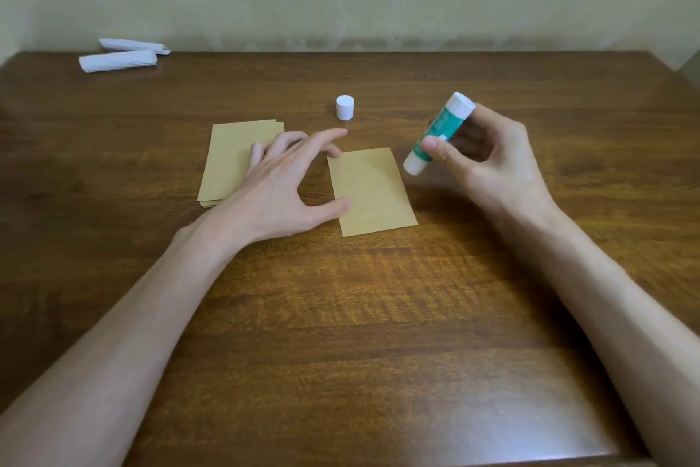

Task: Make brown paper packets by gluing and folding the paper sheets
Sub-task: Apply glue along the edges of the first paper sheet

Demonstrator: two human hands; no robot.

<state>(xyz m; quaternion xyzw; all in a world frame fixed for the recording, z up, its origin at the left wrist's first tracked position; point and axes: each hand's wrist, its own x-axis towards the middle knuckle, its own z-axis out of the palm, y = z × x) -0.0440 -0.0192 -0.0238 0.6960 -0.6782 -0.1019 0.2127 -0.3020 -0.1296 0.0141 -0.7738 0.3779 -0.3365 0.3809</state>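
Note:
A single brown paper sheet point(373, 192) lies flat on the wooden table point(378, 315). My left hand point(282, 186) touches its left edge, thumb on the lower left part and a fingertip at the top left corner, fingers spread. Under the back of that hand lies a stack of brown sheets point(231, 163). My right hand point(488, 159) grips a green and white glue stick point(439, 133), tilted with its uncapped end pointing down and left, just above the sheet's upper right corner. The white cap point(345, 107) stands on the table behind the sheet.
Two rolled white paper bundles point(119, 60) lie at the table's far left corner, near the pale wall. The table's front edge runs along the bottom of the view.

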